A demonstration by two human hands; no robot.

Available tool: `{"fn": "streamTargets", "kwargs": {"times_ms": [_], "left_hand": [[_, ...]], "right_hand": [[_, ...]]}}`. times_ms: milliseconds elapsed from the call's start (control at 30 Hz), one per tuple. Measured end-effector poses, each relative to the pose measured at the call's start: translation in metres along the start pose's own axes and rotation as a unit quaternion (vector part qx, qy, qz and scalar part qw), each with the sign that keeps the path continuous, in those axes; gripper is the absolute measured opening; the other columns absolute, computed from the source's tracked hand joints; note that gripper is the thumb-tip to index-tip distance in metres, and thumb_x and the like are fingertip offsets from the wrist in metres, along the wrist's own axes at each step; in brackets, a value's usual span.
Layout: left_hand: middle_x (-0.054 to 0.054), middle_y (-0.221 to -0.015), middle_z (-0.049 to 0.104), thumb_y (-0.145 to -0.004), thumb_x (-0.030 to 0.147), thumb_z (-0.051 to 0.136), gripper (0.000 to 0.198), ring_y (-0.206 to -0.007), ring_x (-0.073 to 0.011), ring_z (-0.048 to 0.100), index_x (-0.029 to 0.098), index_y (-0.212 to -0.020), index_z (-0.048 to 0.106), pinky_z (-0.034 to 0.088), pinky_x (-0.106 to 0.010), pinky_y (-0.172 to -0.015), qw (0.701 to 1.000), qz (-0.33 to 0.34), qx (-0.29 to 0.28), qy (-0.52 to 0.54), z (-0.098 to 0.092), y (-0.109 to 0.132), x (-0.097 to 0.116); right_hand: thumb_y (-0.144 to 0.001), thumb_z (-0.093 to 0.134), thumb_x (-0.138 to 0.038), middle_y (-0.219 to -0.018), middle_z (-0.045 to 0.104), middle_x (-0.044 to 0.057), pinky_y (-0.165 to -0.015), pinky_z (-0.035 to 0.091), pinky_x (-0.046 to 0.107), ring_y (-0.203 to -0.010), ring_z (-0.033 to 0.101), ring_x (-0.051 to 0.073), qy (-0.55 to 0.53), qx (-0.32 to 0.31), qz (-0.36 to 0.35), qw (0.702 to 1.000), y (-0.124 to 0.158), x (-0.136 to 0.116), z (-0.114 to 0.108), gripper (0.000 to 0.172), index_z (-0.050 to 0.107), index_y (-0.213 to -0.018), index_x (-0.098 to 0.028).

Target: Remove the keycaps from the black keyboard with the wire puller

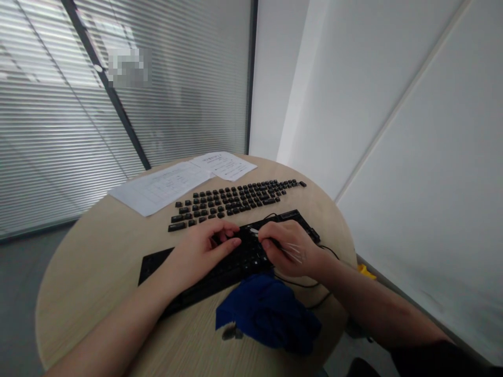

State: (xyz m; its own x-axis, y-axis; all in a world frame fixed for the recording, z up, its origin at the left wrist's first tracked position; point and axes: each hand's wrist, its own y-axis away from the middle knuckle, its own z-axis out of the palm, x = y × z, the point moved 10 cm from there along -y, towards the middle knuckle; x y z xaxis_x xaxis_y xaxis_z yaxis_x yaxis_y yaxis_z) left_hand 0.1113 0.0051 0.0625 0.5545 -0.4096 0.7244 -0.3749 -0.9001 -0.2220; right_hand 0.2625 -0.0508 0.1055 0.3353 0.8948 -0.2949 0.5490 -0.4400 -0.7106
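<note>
Head view: our right hand [288, 246] pinched thin white sticks [294, 252] over the computer keyboard [226, 269]; beside that grip, our left hand [208, 243] gaped narrowly.

Single lookout, worn head-high

The camera rides up on the head, peering forward and down over the round table [90, 267]. The left hand [212, 241] and right hand [291, 248] sit close before it, around mid-view. Farther off, its gaze reaches the blinds [192, 99] at upper left and the white wall [401, 125] at right.

Room L of kbd [236, 263]; blue cloth [269, 314] part-blocks nr side.
</note>
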Motion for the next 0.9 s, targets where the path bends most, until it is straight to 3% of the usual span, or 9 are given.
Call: {"fn": "streamTargets", "kwargs": {"times_ms": [167, 300, 533, 900], "left_hand": [[-0.006, -0.096, 0.079, -0.086, 0.052, 0.066, 0.041, -0.086, -0.0238, 0.071, 0.022, -0.112, 0.078, 0.058, -0.037, -0.077, 0.999, -0.027, -0.013, 0.038, 0.002, -0.005, -0.020], [-0.004, -0.093, 0.079, -0.086, 0.049, 0.066, 0.032, -0.085, -0.0231, 0.072, 0.025, -0.101, 0.081, 0.056, -0.037, -0.080, 0.999, -0.018, -0.045, 0.020, 0.008, -0.005, -0.020], [-0.002, -0.082, 0.076, -0.087, 0.048, 0.066, 0.030, -0.076, -0.0201, 0.069, 0.024, -0.096, 0.079, 0.053, -0.033, -0.072, 0.998, -0.018, -0.051, 0.022, 0.011, -0.006, -0.020], [-0.002, -0.074, 0.070, -0.083, 0.047, 0.066, 0.030, -0.068, -0.0176, 0.063, 0.020, -0.092, 0.075, 0.047, -0.028, -0.060, 0.999, -0.039, -0.001, 0.029, 0.004, -0.007, -0.019]], "right_hand": [[-0.094, 0.046, -0.012, -0.071, 0.061, -0.002, -0.055, 0.040, 0.024, -0.055, 0.053, 0.011, -0.006, 0.042, -0.030, 0.999, 0.003, -0.003, 0.019, 0.013, 0.053, -0.096, -0.023], [-0.092, 0.047, -0.010, -0.071, 0.059, -0.003, -0.053, 0.038, 0.022, -0.053, 0.051, 0.010, -0.009, 0.039, -0.048, 0.998, 0.014, -0.006, 0.024, 0.016, 0.053, -0.098, -0.023], [-0.089, 0.047, -0.011, -0.074, 0.062, -0.003, -0.054, 0.037, 0.023, -0.055, 0.050, 0.010, 0.038, 0.012, -0.051, 0.998, 0.016, -0.007, 0.033, 0.016, 0.054, -0.098, -0.023], [-0.092, 0.046, -0.012, -0.081, 0.067, 0.000, -0.057, 0.039, 0.026, -0.059, 0.056, 0.012, 0.065, -0.004, -0.037, 0.997, 0.017, -0.002, 0.039, 0.018, 0.057, -0.102, -0.023]]}}
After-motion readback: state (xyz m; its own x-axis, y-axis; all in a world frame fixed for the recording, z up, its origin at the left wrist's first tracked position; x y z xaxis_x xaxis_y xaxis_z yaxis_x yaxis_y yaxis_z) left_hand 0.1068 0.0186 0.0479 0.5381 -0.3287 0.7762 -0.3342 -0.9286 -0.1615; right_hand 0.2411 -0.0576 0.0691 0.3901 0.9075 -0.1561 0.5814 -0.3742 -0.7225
